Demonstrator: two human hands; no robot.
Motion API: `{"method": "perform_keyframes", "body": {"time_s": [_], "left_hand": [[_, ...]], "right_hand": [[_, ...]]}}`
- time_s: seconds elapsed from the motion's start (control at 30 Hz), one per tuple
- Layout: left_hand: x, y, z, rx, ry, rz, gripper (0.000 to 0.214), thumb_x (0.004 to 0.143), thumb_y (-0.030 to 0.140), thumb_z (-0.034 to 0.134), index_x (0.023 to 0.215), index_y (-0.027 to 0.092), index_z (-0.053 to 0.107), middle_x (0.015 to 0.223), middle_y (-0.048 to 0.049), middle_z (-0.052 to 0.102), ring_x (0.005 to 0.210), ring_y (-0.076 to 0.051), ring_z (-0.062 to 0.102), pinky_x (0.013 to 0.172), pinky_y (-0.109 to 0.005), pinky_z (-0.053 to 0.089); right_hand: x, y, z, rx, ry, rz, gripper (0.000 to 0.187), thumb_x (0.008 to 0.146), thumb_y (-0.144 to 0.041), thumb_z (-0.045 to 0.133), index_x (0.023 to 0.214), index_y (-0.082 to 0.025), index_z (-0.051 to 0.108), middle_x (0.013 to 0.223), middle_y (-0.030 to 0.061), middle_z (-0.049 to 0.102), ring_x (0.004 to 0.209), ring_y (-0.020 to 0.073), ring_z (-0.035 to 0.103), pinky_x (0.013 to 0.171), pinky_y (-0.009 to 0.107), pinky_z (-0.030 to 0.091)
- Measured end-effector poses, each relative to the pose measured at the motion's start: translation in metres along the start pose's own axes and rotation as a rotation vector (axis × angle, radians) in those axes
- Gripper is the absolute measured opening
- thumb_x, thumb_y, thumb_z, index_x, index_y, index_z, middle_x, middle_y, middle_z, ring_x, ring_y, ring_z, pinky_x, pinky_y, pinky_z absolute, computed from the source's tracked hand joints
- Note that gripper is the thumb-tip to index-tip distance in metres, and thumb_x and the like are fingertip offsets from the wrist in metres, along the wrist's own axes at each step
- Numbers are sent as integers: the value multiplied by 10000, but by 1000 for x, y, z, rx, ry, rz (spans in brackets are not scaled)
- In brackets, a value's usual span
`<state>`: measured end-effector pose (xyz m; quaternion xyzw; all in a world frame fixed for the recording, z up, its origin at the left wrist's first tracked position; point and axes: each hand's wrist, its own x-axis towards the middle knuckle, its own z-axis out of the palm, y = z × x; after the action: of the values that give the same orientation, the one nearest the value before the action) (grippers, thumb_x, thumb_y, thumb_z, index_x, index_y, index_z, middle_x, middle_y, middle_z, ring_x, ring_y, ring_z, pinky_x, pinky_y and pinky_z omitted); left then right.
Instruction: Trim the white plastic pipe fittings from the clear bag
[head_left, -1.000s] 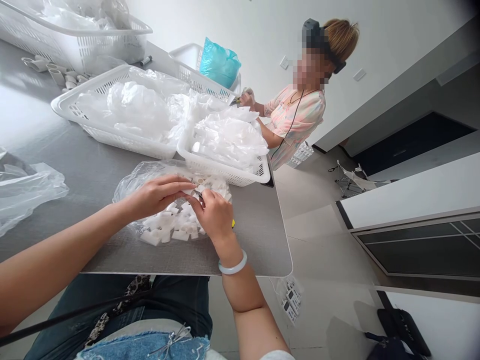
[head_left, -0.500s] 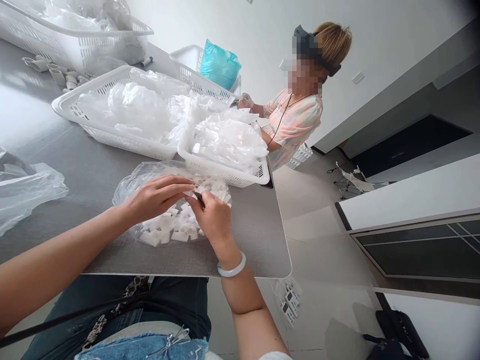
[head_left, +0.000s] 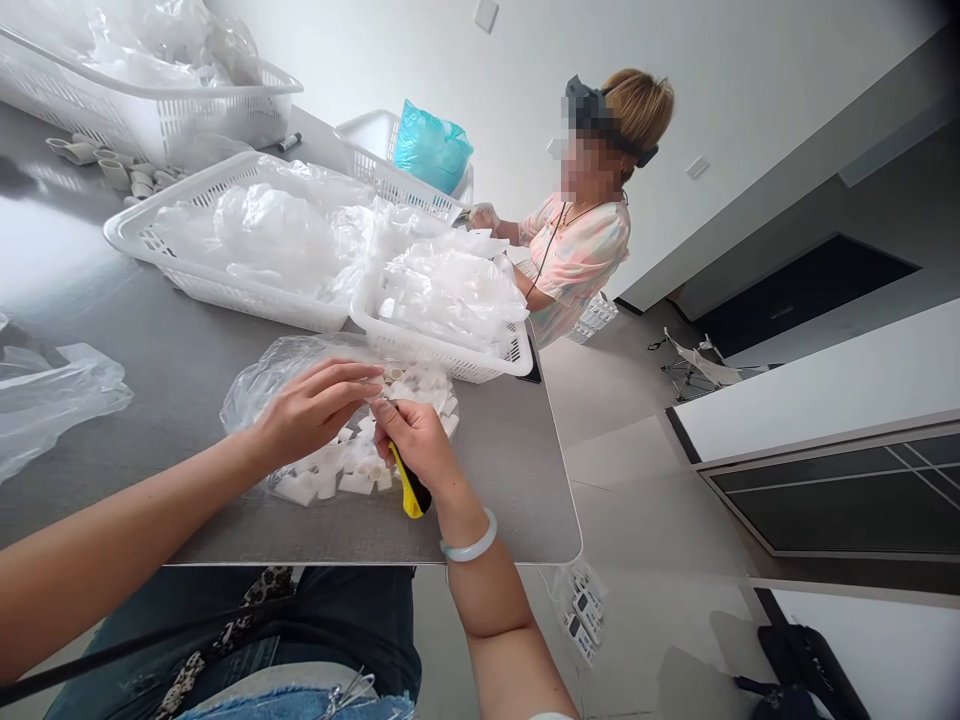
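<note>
Over a spread clear plastic bag (head_left: 259,375), my two hands meet at the fingertips. My right hand (head_left: 424,440) is closed round a yellow-and-black utility knife (head_left: 411,488), its handle end sticking out below the palm toward me. The knife's front end lies at the left fingertips; the blade is too hidden to make out. My left hand (head_left: 311,405) is closed, its fingers bent over a small white plastic piece that is mostly covered. Many short white plastic pipe fittings (head_left: 364,470) lie on the bag beneath both hands.
White baskets (head_left: 255,308) of clear plastic bags stand beyond my hands on the metal table (head_left: 180,400). Grey pipe fittings (head_left: 116,172) lie at the far left. A blue bag (head_left: 431,150) sits in a back basket. A co-worker (head_left: 577,240) stands across the table's corner.
My right hand has turned, so the knife's yellow handle now shows below it. The left hand stays at the right fingertips. The whole view has shifted slightly.
</note>
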<state>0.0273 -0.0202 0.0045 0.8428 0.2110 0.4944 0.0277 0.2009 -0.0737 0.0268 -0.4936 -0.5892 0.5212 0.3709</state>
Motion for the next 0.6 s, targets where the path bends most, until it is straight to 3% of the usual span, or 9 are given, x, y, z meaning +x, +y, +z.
{"method": "perform_keyframes", "body": {"time_s": [0.1,0.2,0.27,0.4,0.6], "left_hand": [[0,2,1,-221,-23,-298,95,947,239,593,992,202,668,1067,-107,753,883,-200,722,689,-306,610],[1,4,1,-536,-70,-563,217,923,365,631,1038,185,669,921,-83,750,758,-203,723,606,-299,601],[3,6,-1,-704,-125,-663,260,915,388,647,1082,189,666,866,-67,752,740,-211,733,638,-322,618],[5,8,-2,-809,-164,-725,298,909,416,664,1093,181,669,910,-91,761,756,-216,737,653,-341,628],[3,7,1,-737,-173,-688,261,885,424,668,1040,213,674,887,-63,745,781,-206,720,641,-299,603]], "right_hand": [[-2,-3,-6,12,89,-28,604,840,-784,448,627,-221,487,519,-46,491,466,81,446,498,219,399],[-2,-1,-10,-273,351,-141,597,846,-788,436,638,-228,446,550,-42,471,527,93,427,530,221,371],[-2,2,-11,-485,424,-203,597,870,-782,399,636,-232,416,553,-42,436,529,96,401,521,225,328],[0,7,-10,-715,379,-251,581,947,-715,325,657,-223,433,568,-33,453,524,94,423,515,216,301],[1,10,-8,-882,357,-283,560,994,-639,315,689,-207,500,631,-1,553,578,104,497,533,206,300]]}}
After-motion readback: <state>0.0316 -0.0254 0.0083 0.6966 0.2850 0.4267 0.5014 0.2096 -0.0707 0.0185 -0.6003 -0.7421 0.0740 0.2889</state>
